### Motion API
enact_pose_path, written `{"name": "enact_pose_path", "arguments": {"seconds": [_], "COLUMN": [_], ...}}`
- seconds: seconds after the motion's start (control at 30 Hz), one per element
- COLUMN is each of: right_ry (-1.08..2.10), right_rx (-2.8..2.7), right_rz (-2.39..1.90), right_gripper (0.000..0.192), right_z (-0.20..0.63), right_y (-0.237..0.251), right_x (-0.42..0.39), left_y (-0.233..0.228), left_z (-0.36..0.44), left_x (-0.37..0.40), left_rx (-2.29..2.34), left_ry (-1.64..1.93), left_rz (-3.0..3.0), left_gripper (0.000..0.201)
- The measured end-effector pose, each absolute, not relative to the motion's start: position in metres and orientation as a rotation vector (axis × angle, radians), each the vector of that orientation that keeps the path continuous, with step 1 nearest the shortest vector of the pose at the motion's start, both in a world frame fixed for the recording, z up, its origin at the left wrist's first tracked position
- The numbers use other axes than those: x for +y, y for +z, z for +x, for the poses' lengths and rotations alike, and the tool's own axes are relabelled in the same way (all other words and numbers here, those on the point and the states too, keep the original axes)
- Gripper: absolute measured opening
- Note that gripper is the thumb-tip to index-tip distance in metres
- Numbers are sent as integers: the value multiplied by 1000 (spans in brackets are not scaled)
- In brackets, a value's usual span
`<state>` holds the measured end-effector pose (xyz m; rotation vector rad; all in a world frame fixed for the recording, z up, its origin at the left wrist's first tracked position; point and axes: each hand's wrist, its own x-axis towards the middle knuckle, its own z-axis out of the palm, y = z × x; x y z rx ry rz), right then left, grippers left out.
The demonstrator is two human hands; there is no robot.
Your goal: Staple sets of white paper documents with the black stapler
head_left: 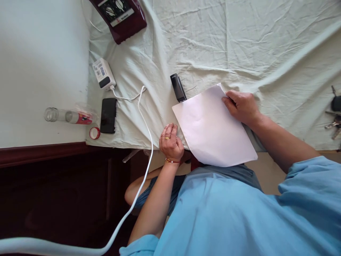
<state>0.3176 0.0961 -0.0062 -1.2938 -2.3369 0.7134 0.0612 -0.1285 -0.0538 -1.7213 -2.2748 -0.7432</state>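
Observation:
My right hand (243,106) pinches the upper right edge of a white sheet of paper (213,128) between thumb and fingers. The sheet slopes across the table edge, its lower part curving over my lap. At its upper left, a black stapler (178,87) lies on the cloth, its near end meeting the paper's edge; I cannot tell whether the sheet is inside its jaws. My left hand (171,142), with a ring and a red bracelet, rests on the cloth at the table edge, left of the paper. Its fingers lie close together, slightly bent, with nothing visible in them.
A pale green cloth (266,46) covers the table. To the left are a black phone (108,116), a white box-shaped device (103,74) with a white cable (149,135), a clear bottle (70,116) and a red tape roll (94,133). A dark red container (124,21) stands behind; keys (335,121) lie far right.

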Motion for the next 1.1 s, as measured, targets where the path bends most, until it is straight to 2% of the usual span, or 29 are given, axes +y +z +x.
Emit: {"name": "enact_pose_path", "arguments": {"seconds": [0.4, 0.73, 1.1], "right_ry": [689, 595, 713], "right_rx": [-2342, -2380, -2291], "right_rz": [-1286, -1224, -1183], "right_gripper": [27, 25, 29], "right_z": [316, 318, 321], "right_y": [-7, -14, -15], "right_x": [97, 100, 100], "left_y": [-57, -58, -58], "left_z": [60, 59, 57], "left_x": [-130, -128, -131], "left_rx": [-2420, -2272, -2265], "left_ry": [-830, -819, -862], "left_rz": [-1734, -1736, -1766], "left_gripper": [53, 51, 51]}}
